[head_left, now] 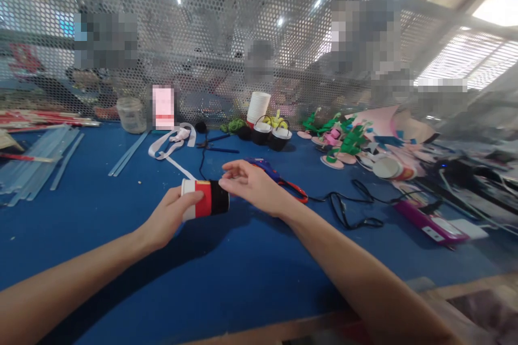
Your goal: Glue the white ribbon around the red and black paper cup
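Note:
My left hand point(172, 216) grips a paper cup point(206, 198) lying on its side above the blue table point(101, 210). The cup is white at its rim, red in the middle and wrapped in black at its base. My right hand point(251, 183) rests its fingertips on the black end of the cup, fingers loosely curled and pinched together. A blue and red glue gun point(283, 180) lies on the table just behind my right hand.
Clear glue sticks point(36, 159) lie at the left. White ribbon point(172, 143), scissors point(218, 143), a stack of white cups point(258, 108), two black-wrapped cups point(271, 135), green and pink craft pieces point(340, 140) and cables point(352, 210) sit further back. A perforated screen point(226, 38) stands behind; people sit beyond.

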`<state>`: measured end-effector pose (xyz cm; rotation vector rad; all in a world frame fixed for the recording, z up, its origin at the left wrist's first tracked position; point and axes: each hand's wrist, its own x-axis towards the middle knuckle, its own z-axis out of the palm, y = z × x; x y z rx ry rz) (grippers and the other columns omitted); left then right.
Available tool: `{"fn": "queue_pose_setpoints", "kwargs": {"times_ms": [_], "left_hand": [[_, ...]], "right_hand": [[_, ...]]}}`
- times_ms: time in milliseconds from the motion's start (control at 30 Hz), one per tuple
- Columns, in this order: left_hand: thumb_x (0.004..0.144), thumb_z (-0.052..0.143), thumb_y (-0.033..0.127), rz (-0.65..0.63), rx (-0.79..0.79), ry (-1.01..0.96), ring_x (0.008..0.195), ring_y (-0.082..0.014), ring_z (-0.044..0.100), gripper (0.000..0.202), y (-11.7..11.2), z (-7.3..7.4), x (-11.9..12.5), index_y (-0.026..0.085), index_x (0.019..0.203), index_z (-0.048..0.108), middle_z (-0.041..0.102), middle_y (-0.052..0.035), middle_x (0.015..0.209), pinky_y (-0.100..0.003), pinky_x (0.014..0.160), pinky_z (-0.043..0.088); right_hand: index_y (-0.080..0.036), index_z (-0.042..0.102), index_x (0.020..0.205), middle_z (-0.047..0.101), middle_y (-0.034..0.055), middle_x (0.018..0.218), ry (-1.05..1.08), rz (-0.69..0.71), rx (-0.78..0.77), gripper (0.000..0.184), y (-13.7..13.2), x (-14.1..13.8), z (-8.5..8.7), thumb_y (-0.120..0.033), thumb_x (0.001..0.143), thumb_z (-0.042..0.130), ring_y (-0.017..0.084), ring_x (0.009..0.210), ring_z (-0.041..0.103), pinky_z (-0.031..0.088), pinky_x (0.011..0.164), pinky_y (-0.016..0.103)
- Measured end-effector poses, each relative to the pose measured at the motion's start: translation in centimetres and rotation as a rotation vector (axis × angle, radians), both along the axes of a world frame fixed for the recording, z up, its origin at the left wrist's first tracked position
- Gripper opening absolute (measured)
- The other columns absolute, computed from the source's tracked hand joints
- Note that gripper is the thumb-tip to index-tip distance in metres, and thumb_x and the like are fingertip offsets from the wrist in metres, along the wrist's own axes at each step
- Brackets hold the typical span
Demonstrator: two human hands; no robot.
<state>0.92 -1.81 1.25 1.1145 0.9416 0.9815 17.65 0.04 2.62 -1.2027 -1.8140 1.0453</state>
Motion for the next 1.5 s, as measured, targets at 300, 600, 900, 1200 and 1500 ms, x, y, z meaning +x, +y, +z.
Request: {"fn": "queue_pose_setpoints", "kwargs": {"times_ms": [300, 600, 900, 1200, 1500], "left_hand": [[0.061, 0.059, 0.023, -0.09, 0.069, 0.163, 0.054, -0.0103, 0.05, 0.012, 0.2, 0.7, -0.8, 0.013, 0.065, 0.063, 0.061, 0.0014, 0.057, -0.019, 0.054, 0.037], [0.064, 0.059, 0.025, -0.105, -0.171, 0.036, 0.051, -0.0088, 0.052, 0.013, 0.6, 0.0, -0.3, 0.013, 0.07, 0.062, 0.063, 0.0, 0.059, -0.018, 0.05, 0.036], [0.064, 0.057, 0.029, -0.139, 0.008, 0.24, 0.046, -0.0071, 0.041, 0.019, -0.3, -0.9, 0.3, 0.012, 0.057, 0.055, 0.049, 0.0045, 0.047, -0.019, 0.048, 0.028], [0.066, 0.052, 0.038, -0.036, -0.007, 0.322, 0.045, -0.0078, 0.04, 0.026, 0.1, -1.0, 0.3, 0.013, 0.061, 0.054, 0.049, 0.0037, 0.05, -0.02, 0.046, 0.028], [0.071, 0.043, 0.045, -0.042, 0.086, 0.48, 0.048, -0.0101, 0.04, 0.036, 0.6, -1.0, -0.2, 0.013, 0.06, 0.054, 0.047, 0.0023, 0.05, -0.022, 0.048, 0.027]], "right_hand": [[-0.011, 0.048, 0.104, 0.056, 0.0051, 0.083, 0.087, 0.246, -0.277, 0.04, 0.5, 0.9, 0.1, -0.027, 0.069, 0.056, 0.013, 0.073, 0.055, 0.045, 0.072, 0.031], [-0.011, 0.049, 0.104, 0.053, 0.0098, 0.102, -0.211, 0.191, 0.176, 0.043, -1.1, 0.6, -0.7, -0.033, 0.068, 0.056, 0.016, 0.089, 0.05, 0.042, 0.077, 0.031], [-0.01, 0.052, 0.103, 0.048, 0.0099, 0.112, -0.093, 0.323, 0.289, 0.041, -2.1, -0.7, -0.5, -0.026, 0.087, 0.017, 0.011, 0.106, 0.042, 0.03, 0.092, 0.027], [-0.011, 0.055, 0.092, 0.06, 0.008, 0.091, -0.185, -0.064, 0.317, 0.034, 1.0, 1.4, -0.4, -0.031, 0.084, 0.028, 0.013, 0.086, 0.055, 0.041, 0.076, 0.025], [-0.008, 0.058, 0.08, 0.059, 0.0106, 0.084, -0.763, -0.395, 0.014, 0.015, 7.7, 7.6, -2.5, -0.02, 0.07, 0.056, 0.021, 0.08, 0.055, 0.042, 0.069, 0.032]]}}
